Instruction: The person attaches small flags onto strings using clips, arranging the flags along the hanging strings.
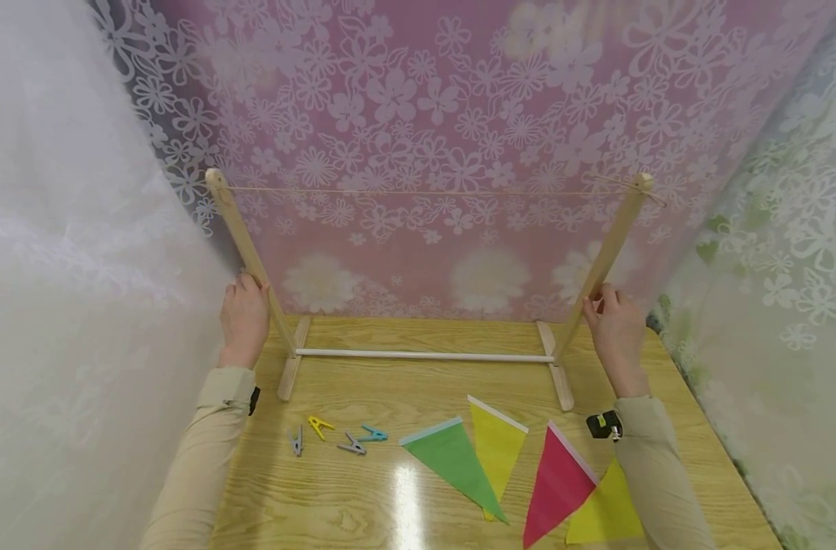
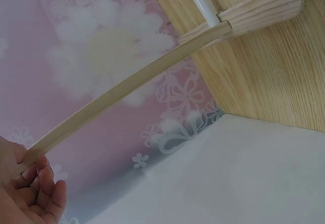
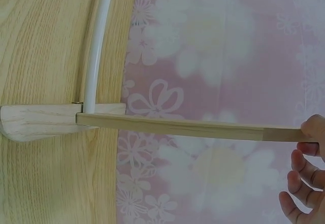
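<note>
A wooden stand with two upright posts stands at the back of the table, a white rod (image 1: 425,355) joining its feet and a thin string (image 1: 418,192) tied between the post tops. My left hand (image 1: 246,317) pinches the left post (image 1: 242,237) partway up. In the left wrist view its thumb and forefinger meet on the wood (image 2: 117,92), the other fingers curled loosely. My right hand (image 1: 616,332) pinches the right post (image 1: 614,241) at about the same height. The right wrist view shows thumb and forefinger on that post's strip (image 3: 193,127), other fingers spread below.
Several small clothespins, among them a yellow one (image 1: 319,428) and a blue one (image 1: 374,434), lie at the front left. Triangular flags lie at the front right: green (image 1: 455,458), red (image 1: 558,485) and two yellow, one yellow flag (image 1: 607,512) partly behind my right sleeve. Flowered curtains surround the table.
</note>
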Demonstrator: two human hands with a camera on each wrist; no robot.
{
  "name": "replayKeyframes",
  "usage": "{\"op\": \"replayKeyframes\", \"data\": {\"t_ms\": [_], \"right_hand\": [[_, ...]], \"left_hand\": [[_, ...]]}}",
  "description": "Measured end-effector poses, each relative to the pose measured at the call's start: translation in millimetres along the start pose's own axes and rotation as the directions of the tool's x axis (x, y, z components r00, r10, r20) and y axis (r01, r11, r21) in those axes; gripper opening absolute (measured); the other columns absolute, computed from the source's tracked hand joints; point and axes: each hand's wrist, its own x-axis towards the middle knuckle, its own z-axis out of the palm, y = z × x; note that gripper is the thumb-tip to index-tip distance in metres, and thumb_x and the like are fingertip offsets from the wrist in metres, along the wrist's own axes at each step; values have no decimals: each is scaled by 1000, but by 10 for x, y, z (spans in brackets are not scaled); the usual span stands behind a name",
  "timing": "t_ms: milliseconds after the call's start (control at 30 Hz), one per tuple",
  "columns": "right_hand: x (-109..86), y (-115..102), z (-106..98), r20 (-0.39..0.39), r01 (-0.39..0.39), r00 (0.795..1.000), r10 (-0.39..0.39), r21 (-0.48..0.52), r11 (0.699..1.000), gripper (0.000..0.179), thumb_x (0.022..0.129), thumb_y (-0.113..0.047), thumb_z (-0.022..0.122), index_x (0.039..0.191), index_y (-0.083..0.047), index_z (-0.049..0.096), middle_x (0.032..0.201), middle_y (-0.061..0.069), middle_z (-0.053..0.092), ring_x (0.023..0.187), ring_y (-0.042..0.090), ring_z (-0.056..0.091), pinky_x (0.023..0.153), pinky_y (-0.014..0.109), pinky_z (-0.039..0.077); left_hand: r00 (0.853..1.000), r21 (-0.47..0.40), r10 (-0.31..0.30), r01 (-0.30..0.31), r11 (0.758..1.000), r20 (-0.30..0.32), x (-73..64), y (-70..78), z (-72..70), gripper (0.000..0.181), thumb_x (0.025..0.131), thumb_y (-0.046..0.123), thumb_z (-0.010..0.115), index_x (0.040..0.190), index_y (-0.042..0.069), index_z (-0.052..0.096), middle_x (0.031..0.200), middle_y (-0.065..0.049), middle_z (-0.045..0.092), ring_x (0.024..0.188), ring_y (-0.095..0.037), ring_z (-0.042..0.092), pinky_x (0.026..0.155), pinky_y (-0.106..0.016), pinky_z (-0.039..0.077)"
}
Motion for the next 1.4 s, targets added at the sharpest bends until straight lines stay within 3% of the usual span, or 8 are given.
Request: {"op": "replayKeyframes", "data": {"t_ms": [233, 767, 1400], "right_hand": [[-15, 61, -7, -15, 6, 1000, -7, -7, 1000, 20, 95, -10, 72, 91, 2, 58, 71, 20, 55, 58, 39, 51, 50, 50, 40], [-20, 138, -55, -20, 26, 999, -27, -43, 999, 22, 94, -12, 74, 90, 2, 57, 69, 21, 55, 53, 38, 50, 45, 50, 40], [-31, 215, -112, -26, 4, 1000, -5, -29, 1000, 20, 95, -11, 72, 90, 2, 58, 71, 21, 56, 56, 40, 51, 48, 49, 39]], "left_hand": [[1000, 11, 8, -8, 1000, 10, -12, 34, 9, 32, 106, 14, 55, 111, -17, 51, 99, -38, 61, 87, -49, 56, 76, -56, 51], [994, 67, 90, -85, 994, -69, -35, 69, 65, 31, 105, 16, 57, 102, -15, 53, 86, -32, 61, 82, -48, 58, 71, -55, 50], [997, 75, 61, -57, 996, -45, -39, 170, 72, 34, 106, 22, 53, 103, -12, 52, 87, -30, 59, 84, -48, 54, 75, -55, 42]]}}
